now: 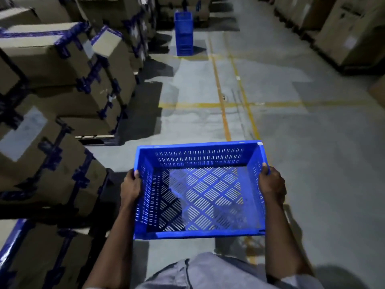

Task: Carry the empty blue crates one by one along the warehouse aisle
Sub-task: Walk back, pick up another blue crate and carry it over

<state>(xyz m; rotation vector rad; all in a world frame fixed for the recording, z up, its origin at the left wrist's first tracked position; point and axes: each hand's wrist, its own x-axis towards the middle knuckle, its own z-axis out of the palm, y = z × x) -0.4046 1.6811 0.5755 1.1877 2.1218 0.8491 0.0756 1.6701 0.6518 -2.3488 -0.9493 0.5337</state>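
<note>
The left hand (131,187) and right hand (270,184) held 1 empty blue crate (200,197), fingers curled round its sides. Maybe stacked crates (183,34) stood far ahead.

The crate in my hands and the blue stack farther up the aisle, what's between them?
Head view: between the crate and the stack, just bare floor crossed by yellow lines.

Head-worn camera; faces forward-down along aisle (229,84)
</note>
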